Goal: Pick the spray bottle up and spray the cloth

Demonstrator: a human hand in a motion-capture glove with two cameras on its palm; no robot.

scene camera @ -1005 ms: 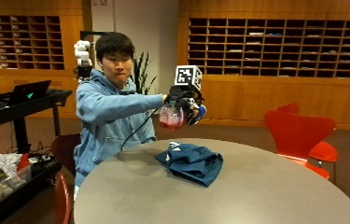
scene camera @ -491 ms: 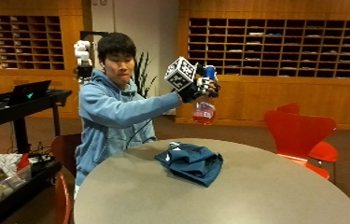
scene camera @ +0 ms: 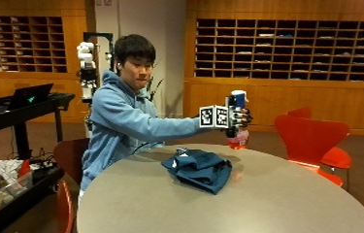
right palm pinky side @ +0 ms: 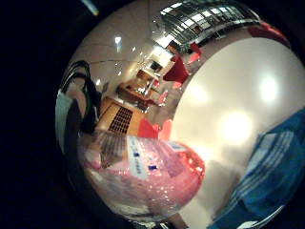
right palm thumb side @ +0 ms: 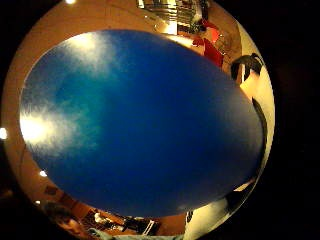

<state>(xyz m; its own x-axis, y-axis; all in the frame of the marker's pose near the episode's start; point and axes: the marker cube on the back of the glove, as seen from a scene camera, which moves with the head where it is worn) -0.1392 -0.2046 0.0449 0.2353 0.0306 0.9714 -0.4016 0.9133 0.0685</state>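
At the left of the outside view stands a black cart (scene camera: 20, 109) carrying a laptop (scene camera: 29, 95). Next to it, a person in a light blue hoodie (scene camera: 120, 128) sits at the round grey bench (scene camera: 265, 204), right arm extended forward over the bench edge.

A dark blue cloth (scene camera: 199, 168) lies crumpled on the bench, in front of the person and near the bench's far side. The cloth lies below and to the left of the raised hand, apart from it.

The gloved right hand (scene camera: 238, 118) is raised above the bench's far edge. Its fingers are curled round the neck of the spray bottle (scene camera: 237, 121), gripping it. The bottle is upright, clear of the bench surface, with its blue spray head (scene camera: 238, 98) above the hand and its pink lower body (scene camera: 237, 139) below the hand.

In the little finger side palm view, the pink bottle body (right palm pinky side: 143, 176) with its label fills the area close to the palm, with the bench and the cloth (right palm pinky side: 271, 176) beyond it. In the thumb side palm view, the blue spray head (right palm thumb side: 145, 120) covers most of the field.

To the right of the bench stands a red chair (scene camera: 310, 141).
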